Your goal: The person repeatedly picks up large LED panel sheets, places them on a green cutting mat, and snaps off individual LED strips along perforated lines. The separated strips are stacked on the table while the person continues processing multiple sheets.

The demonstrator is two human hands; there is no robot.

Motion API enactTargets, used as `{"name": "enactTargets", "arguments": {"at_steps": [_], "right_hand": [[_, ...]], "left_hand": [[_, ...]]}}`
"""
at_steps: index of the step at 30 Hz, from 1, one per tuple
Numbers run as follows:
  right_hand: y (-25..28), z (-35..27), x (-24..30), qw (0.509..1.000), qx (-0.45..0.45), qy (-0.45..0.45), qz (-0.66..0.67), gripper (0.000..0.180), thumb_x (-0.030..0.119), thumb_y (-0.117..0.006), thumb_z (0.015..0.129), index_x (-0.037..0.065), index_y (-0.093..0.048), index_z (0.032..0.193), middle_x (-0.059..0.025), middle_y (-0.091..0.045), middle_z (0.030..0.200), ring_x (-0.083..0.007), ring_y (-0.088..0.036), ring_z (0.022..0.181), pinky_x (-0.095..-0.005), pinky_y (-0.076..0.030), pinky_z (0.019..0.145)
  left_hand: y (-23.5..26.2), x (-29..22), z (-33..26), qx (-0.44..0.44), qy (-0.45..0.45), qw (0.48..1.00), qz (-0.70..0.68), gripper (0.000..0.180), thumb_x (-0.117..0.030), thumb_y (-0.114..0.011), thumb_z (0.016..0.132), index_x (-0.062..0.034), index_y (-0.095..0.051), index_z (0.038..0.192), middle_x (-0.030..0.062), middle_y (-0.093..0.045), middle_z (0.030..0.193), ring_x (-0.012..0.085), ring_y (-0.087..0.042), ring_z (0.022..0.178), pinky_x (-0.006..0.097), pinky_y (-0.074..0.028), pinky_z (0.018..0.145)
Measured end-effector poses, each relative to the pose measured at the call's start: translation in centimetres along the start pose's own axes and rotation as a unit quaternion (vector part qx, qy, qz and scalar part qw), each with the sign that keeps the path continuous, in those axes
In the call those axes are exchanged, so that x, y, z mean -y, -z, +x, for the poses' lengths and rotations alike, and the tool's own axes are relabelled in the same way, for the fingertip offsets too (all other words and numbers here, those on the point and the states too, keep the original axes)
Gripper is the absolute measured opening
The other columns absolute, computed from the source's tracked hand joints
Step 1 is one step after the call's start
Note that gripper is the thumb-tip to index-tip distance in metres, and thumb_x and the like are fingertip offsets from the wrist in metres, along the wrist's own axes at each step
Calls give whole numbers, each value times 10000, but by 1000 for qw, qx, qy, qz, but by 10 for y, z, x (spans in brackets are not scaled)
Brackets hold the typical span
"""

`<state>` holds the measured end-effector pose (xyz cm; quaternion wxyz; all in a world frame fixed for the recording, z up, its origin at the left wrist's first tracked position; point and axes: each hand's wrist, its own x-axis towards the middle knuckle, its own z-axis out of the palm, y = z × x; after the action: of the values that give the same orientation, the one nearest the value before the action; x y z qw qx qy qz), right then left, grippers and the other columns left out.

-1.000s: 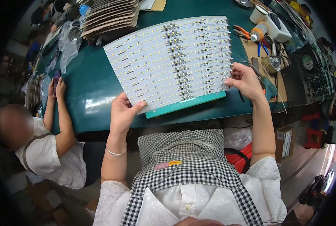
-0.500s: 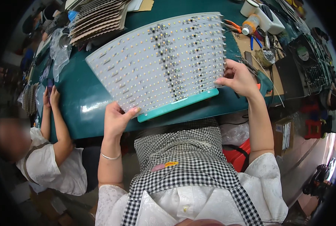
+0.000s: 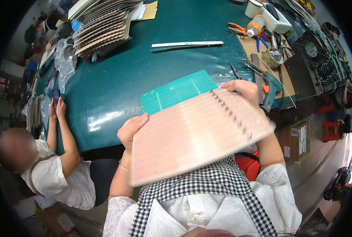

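Note:
Between my hands is a fan-shaped LED board [image 3: 195, 138], tilted, its pale pinkish back toward me with a row of dark marks or pins near the right side. It is slightly blurred. A thin teal-green sheet or plate [image 3: 178, 91] shows beyond its far edge, bearing two pale lines. My left hand [image 3: 132, 130] is closed on the board's far left corner, thumb on top. My right hand [image 3: 244, 91] is closed near the far right corner, most fingers behind it. The LED side faces away and is hidden.
Slim white strips [image 3: 187, 45] lie on the green table. Stacked corrugated sheets [image 3: 105, 23] stand far left. Pliers [image 3: 238, 29], an orange-capped bottle [image 3: 255, 26] and a green glue gun [image 3: 271, 93] are at right. A co-worker [image 3: 61, 170] sits left holding a phone.
The LED board has been flipped and lowered toward me, from its LED side to its pinkish back. The teal sheet now shows at the far side, and the white strips are uncovered.

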<state>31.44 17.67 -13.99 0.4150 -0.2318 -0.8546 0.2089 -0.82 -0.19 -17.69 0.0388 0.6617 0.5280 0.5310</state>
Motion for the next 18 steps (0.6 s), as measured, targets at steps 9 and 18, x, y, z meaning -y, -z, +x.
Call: {"name": "enactTargets", "arguments": {"at_steps": [9, 18], "right_hand": [[-1, 3, -18, 925, -22, -300, 235, 197, 54, -688, 791, 0, -670, 979, -76, -681, 969, -128, -631, 840, -269, -500, 766], [0, 42, -39, 912, 84, -363, 175, 109, 37, -728, 749, 12, -719, 855, -30, -657, 727, -99, -569, 664, -265, -479, 636]], "left_hand": [[15, -10, 25, -10, 173, 984, 35, 145, -59, -662, 833, 64, -710, 892, 167, -713, 914, 208, -694, 845, 295, -546, 795], [44, -10, 32, -156, 294, 920, -206, 125, 98, -632, 814, 61, -656, 931, 108, -687, 871, 197, -670, 781, 325, -561, 719]]}}
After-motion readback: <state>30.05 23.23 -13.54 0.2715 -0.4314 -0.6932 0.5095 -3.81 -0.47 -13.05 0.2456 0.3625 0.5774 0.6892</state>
